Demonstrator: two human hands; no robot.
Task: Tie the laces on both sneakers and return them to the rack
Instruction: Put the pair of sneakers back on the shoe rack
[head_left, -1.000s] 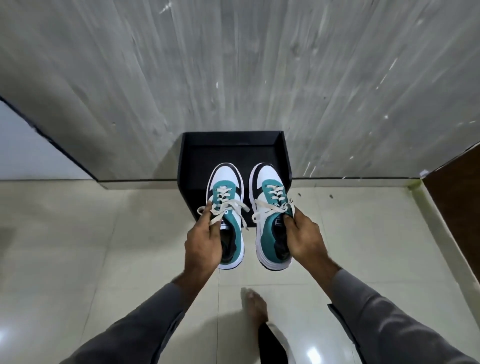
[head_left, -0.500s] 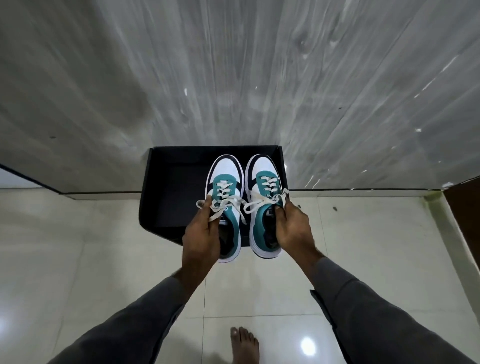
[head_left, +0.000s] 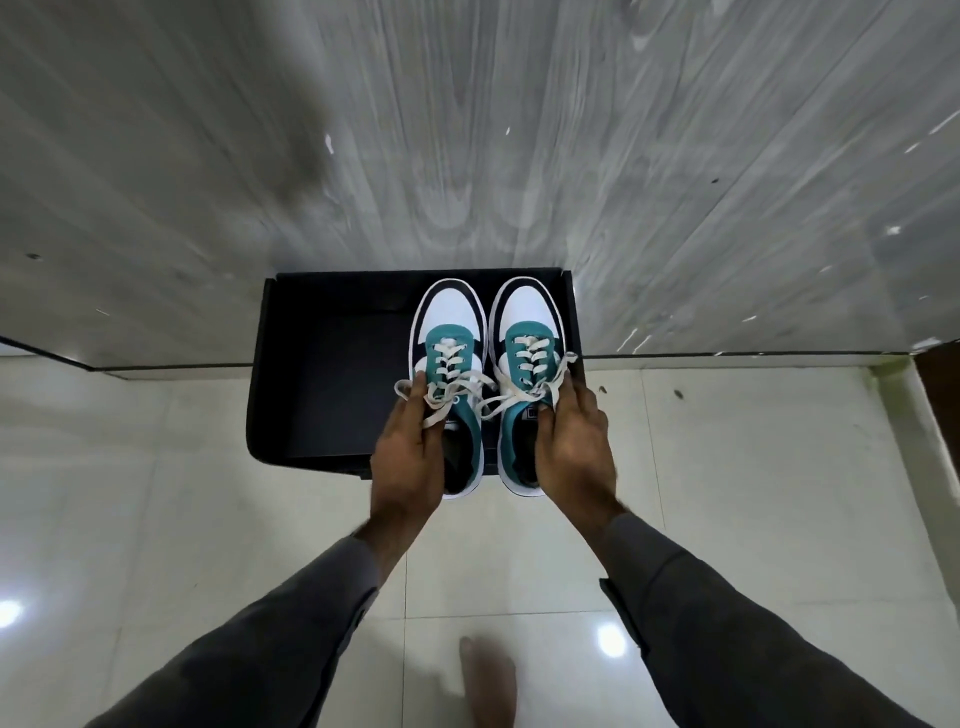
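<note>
Both sneakers (head_left: 488, 384) have advanced over the black rack (head_left: 332, 384), one per hand.

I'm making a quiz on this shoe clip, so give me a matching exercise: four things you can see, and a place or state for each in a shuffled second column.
Things:
1. left sneaker
2. right sneaker
3. black box
4. bare foot

Places or states:
A. on the tiled floor at the bottom of the view, blurred
B. held by the right hand
C. open, standing against the grey wall
D. held by the left hand

Pairs: 1-D, 2-B, 3-C, 4-A
</note>
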